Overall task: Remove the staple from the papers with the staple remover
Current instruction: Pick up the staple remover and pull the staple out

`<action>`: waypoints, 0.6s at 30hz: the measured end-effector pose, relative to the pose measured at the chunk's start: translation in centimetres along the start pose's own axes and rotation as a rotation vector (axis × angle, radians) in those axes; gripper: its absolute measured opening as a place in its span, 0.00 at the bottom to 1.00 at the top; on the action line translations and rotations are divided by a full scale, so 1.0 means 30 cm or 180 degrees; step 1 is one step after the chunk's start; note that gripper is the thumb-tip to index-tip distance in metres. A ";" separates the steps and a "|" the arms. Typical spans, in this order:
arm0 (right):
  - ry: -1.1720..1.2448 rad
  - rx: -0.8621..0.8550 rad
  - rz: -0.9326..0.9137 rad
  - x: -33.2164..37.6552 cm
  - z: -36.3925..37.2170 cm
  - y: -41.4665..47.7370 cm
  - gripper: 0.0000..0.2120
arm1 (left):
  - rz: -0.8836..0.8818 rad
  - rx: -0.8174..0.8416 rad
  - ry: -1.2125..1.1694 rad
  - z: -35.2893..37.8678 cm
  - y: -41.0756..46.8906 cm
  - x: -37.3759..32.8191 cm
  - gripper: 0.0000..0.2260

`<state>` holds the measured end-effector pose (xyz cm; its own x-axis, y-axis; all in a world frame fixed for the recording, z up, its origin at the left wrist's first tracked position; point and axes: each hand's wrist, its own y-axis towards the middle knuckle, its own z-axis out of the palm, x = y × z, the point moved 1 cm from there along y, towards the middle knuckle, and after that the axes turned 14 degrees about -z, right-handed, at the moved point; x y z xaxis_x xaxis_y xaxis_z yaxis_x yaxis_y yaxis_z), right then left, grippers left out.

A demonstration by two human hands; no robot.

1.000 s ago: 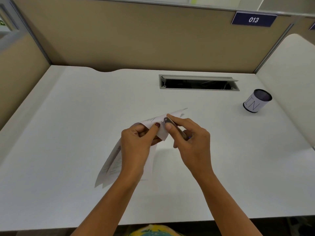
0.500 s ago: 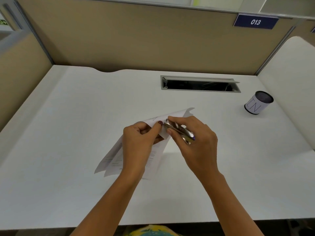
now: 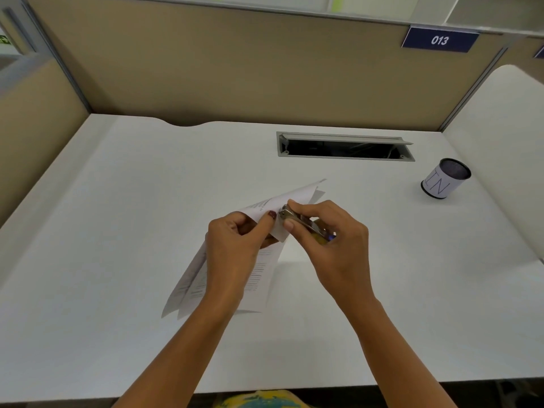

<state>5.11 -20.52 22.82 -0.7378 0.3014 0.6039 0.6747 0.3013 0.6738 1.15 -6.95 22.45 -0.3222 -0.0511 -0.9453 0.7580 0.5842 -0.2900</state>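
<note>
The left hand (image 3: 232,248) pinches a corner of the white printed stapled papers (image 3: 259,278), lifting it above the white counter (image 3: 117,231). The right hand (image 3: 335,245) grips the slim silver metal staple remover (image 3: 303,223), its tip pressed against that raised corner beside the left thumb. A paper-wrapped mesh cup (image 3: 446,178) stands far right.

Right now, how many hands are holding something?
2. The left hand pinches the papers near their raised corner, above the desk's middle. The right hand, just right of it, grips the staple remover, its tip at that corner.
</note>
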 end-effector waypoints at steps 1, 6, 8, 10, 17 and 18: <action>0.0035 0.0014 0.0040 0.001 0.003 0.001 0.12 | -0.0011 -0.0003 0.0004 -0.002 0.001 0.001 0.09; 0.0399 0.0026 0.0340 0.001 0.010 0.007 0.12 | 0.0020 -0.0024 0.0055 -0.011 0.008 0.006 0.09; 0.0115 0.0067 0.0119 0.004 0.010 0.008 0.12 | 0.0023 0.0007 -0.0007 -0.012 0.012 0.007 0.09; -0.0310 0.0154 -0.0185 0.014 0.014 0.010 0.12 | 0.0062 -0.0027 0.0008 -0.017 0.017 0.007 0.08; -0.1236 0.0395 -0.0885 0.024 0.010 0.037 0.11 | 0.0317 -0.0119 0.0023 -0.019 0.019 0.009 0.06; -0.1308 0.0393 -0.0953 0.022 0.010 0.038 0.11 | 0.0351 -0.0129 0.0012 -0.018 0.021 0.008 0.05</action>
<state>5.41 -19.71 23.87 -0.8463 0.5085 0.1587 0.4511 0.5257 0.7212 1.24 -6.15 22.12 -0.2403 0.0184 -0.9705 0.7654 0.6184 -0.1778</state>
